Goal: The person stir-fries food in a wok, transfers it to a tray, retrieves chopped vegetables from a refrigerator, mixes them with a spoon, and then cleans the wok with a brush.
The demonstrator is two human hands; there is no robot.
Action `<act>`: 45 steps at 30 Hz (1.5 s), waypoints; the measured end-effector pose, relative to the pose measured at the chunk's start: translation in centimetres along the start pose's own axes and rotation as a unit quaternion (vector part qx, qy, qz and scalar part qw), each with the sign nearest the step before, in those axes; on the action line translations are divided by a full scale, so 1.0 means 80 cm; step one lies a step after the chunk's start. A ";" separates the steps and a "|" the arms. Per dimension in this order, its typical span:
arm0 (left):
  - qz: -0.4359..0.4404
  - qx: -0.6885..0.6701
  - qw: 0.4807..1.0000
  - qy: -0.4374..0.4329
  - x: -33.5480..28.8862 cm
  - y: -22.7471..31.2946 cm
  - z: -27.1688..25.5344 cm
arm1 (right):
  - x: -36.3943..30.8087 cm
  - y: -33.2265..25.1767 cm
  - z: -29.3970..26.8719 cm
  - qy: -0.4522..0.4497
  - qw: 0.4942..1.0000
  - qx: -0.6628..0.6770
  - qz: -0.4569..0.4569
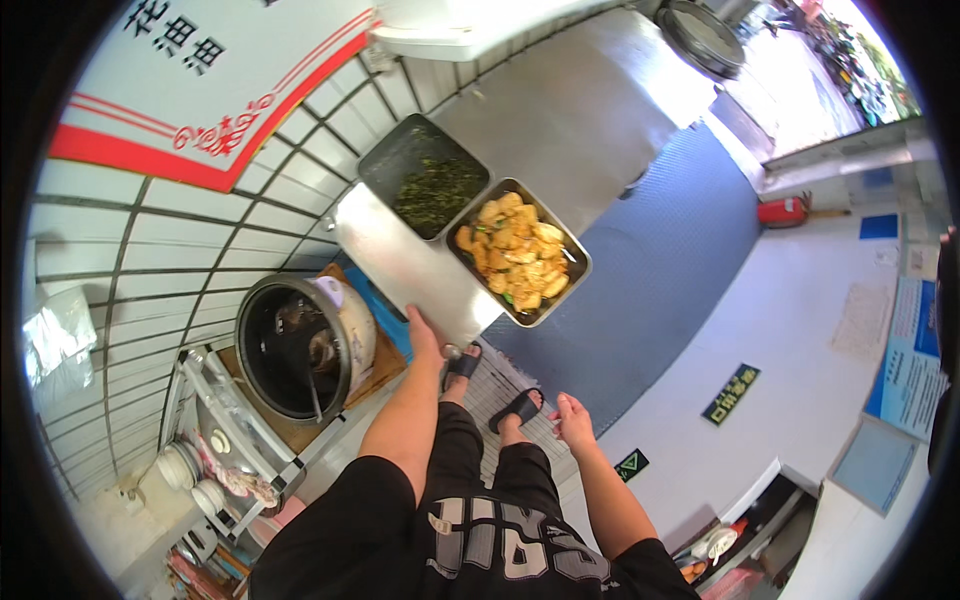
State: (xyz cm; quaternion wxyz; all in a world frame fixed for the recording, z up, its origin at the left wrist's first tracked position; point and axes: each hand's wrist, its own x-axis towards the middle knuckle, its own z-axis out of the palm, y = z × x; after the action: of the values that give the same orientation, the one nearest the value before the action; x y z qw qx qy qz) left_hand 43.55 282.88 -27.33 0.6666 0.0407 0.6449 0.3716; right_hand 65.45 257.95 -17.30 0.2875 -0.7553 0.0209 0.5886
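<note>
My left hand [422, 332] rests on the near edge of a steel counter [405, 262], fingers flat against it and holding nothing. Past it on the counter sit two metal trays: one with yellow-orange fried pieces [518, 250] and one with dark chopped greens [425, 177]. My right hand [574, 419] hangs free at my side, fingers loosely spread and empty, above the pale floor. My feet in black sandals [492, 386] stand on a grated mat below the counter's edge.
A large open rice cooker [300, 345] with a utensil inside sits on a wooden board to my left. A white tiled wall [180, 260] runs along the left. Shelves with bowls and bottles [215, 470] stand lower left. A blue textured floor mat [660, 260] stretches ahead.
</note>
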 end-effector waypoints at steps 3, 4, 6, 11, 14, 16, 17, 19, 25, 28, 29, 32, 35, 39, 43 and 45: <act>0.054 0.090 0.993 0.047 0.022 -0.041 -0.016 | -0.006 0.021 -0.031 -0.002 1.000 0.001 -0.015; 0.066 0.156 0.984 0.062 0.029 -0.050 -0.024 | -0.008 0.028 -0.045 -0.005 1.000 0.007 -0.009; 0.104 0.160 0.979 0.065 0.037 -0.069 -0.036 | -0.013 0.044 -0.079 -0.005 1.000 0.012 -0.021; 0.140 0.148 0.978 0.049 0.030 -0.062 -0.017 | -0.017 0.055 -0.195 0.050 0.998 -0.013 -0.031; 0.153 0.285 0.927 0.190 -0.011 -0.052 0.008 | -0.011 0.046 -0.257 0.080 0.996 0.030 0.011; 0.152 0.313 0.909 0.228 -0.044 -0.048 0.023 | 0.000 0.033 -0.293 0.101 0.995 0.024 0.009; 0.156 0.325 0.900 0.246 -0.052 -0.045 0.036 | 0.007 0.025 -0.304 0.125 0.991 0.038 0.004; 0.164 0.371 0.878 0.255 -0.063 -0.042 0.045 | 0.034 0.009 -0.325 0.132 0.990 0.047 -0.022; 0.238 0.396 0.836 0.296 -0.023 -0.063 0.018 | 0.204 -0.061 -0.313 0.060 0.989 0.102 -0.085; 0.302 0.328 0.858 0.254 -0.007 -0.074 -0.002 | 0.287 -0.136 -0.297 -0.048 0.980 0.183 -0.052; 0.308 0.268 0.875 0.260 -0.002 -0.077 -0.001 | 0.303 -0.164 -0.293 -0.058 0.983 0.170 -0.048; 0.318 0.222 0.881 0.271 0.002 -0.077 -0.003 | 0.344 -0.287 -0.278 -0.071 0.984 0.140 -0.086; 0.296 0.188 0.884 0.308 0.002 -0.079 -0.004 | 0.382 -0.410 -0.261 -0.093 0.969 0.178 -0.143; 0.308 0.183 0.853 0.380 0.000 -0.082 0.005 | 0.424 -0.522 -0.228 -0.138 0.955 0.219 -0.147; 0.249 0.213 0.844 0.425 -0.016 -0.075 0.018 | 0.451 -0.552 -0.216 -0.226 0.934 0.248 -0.122; 0.230 0.235 0.839 0.433 -0.023 -0.071 0.026 | 0.462 -0.554 -0.215 -0.250 0.929 0.249 -0.114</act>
State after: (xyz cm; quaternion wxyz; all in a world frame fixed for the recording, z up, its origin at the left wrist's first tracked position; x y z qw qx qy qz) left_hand 48.13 278.68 -28.44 0.1854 0.1786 0.9078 0.3311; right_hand 108.25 298.37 -30.03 0.5275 -0.4852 0.0084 0.6973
